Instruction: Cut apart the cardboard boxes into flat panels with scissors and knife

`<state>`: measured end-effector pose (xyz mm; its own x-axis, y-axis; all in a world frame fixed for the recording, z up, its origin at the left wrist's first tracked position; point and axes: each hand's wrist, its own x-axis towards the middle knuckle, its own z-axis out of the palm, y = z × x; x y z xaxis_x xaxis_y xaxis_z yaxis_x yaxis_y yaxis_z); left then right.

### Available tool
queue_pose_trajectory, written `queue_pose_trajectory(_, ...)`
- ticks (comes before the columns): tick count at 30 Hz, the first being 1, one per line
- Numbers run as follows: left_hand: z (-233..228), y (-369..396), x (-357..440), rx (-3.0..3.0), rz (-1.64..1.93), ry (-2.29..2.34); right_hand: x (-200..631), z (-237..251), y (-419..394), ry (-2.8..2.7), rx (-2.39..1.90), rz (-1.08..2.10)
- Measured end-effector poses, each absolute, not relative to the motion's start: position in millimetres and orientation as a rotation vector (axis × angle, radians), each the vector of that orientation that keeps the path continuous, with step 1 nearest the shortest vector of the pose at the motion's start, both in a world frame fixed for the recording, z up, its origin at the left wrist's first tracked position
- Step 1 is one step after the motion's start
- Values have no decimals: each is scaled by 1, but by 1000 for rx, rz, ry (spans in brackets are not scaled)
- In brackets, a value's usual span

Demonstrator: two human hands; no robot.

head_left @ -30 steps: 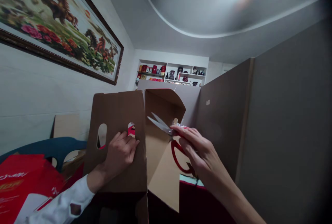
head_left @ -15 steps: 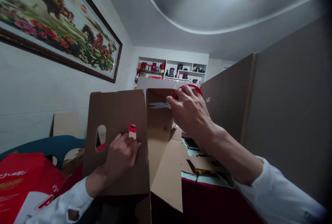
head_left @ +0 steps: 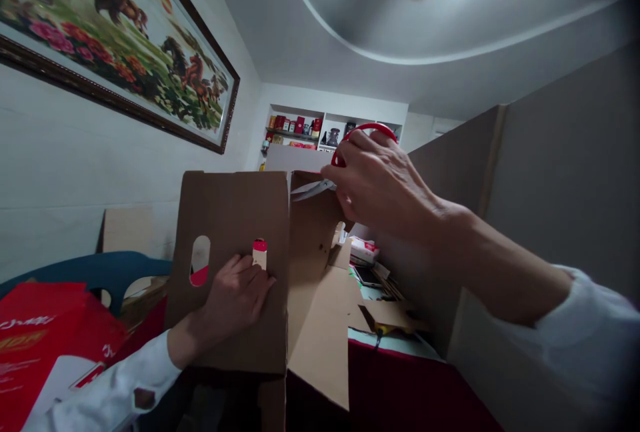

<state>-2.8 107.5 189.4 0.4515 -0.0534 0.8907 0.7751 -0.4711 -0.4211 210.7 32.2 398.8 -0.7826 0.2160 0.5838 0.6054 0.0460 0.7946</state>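
Pressing flat against the brown cardboard box panel (head_left: 230,219), the left hand (head_left: 235,299) steadies it beside the oval handle hole. The right hand (head_left: 380,185) has its grip closed on red-handled steel scissors (head_left: 345,152), blades at the upright box's top edge, above the dark red surface (head_left: 400,385).

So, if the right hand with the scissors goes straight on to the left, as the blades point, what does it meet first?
Most likely the top edge of the cardboard box: the right hand holds the scissors with the blade tips at its upper fold. Depth is unclear, so they may already touch.
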Motion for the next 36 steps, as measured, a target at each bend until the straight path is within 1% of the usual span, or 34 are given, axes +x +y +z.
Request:
queue_pose_trajectory(7,191,106,-8,-1814,-1091,-554,203,421,32,-2163,-785,-1838)
queue_pose_trajectory(13,190,107,-6,-1817,-1061,-539,192,435,29,-2244,-889,-1916)
queue_pose_trajectory(24,190,107,-9,-1825,-1078,-532,180,442,22,-2360,-988,-1900)
queue_pose_trajectory(31,193,106,-7,-1824,-1077,-503,182,446,19,-2374,-978,-1792)
queue_pose_trajectory(36,194,105,-8,-1822,-1063,-485,175,447,17,-2377,-1028,-1851)
